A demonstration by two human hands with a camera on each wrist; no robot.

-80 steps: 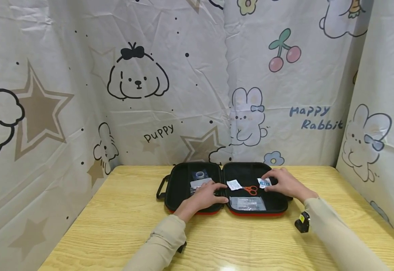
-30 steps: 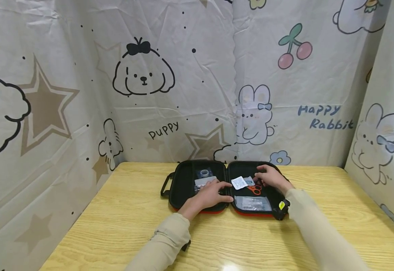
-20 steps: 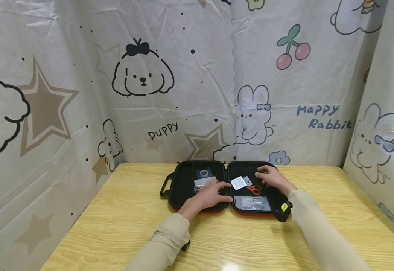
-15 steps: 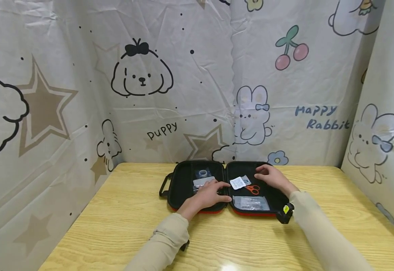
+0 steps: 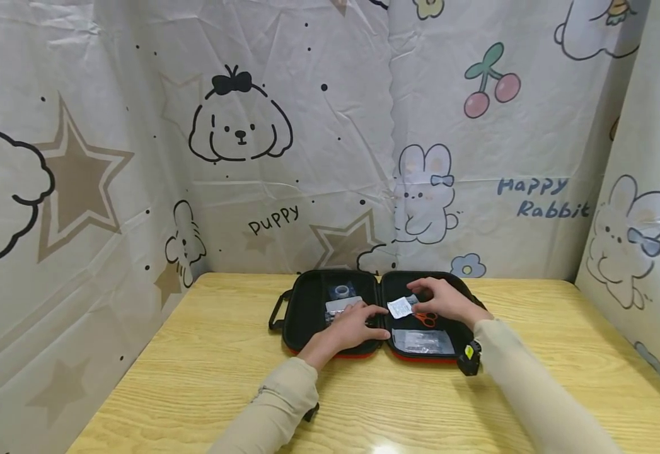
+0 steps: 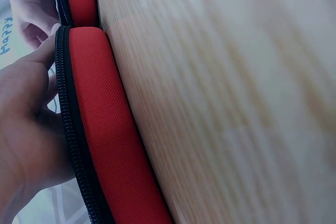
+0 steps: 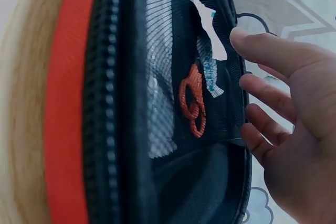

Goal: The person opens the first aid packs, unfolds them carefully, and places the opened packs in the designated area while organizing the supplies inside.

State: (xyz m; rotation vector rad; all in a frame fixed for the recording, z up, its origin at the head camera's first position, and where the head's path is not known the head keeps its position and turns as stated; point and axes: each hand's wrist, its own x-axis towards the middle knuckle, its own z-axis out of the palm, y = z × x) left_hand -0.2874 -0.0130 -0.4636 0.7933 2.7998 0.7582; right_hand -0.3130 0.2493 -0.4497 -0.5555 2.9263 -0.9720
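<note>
A black-lined first-aid case [image 5: 298, 315] with a red outside lies unfolded on the table. My left hand [image 5: 348, 328] rests over its left half, fingers loosely spread near the hinge, covering part of the clear packages [image 5: 336, 305] there. Over the right half is my right hand [image 5: 443, 299], its fingers apart and beside a white sachet [image 7: 209, 27]. A second sachet with blue-green print [image 7: 210, 72] lies partly behind the white one, next to orange-handled scissors [image 7: 193, 98]. In the right wrist view my right fingers grip nothing.
A roll of tape [image 5: 341, 291] sits in the left half. Nearer the front edge of the right half is a clear flat packet [image 5: 422, 341]. A carry handle [image 5: 277, 310] sticks out at left, and a printed curtain [image 5: 341, 126] stands behind the wooden table [image 5: 205, 353].
My right hand, earlier holding the blue-printed sachet at the right, has let it go beside the white one and moved left towards the white sachet. My left hand stays put.
</note>
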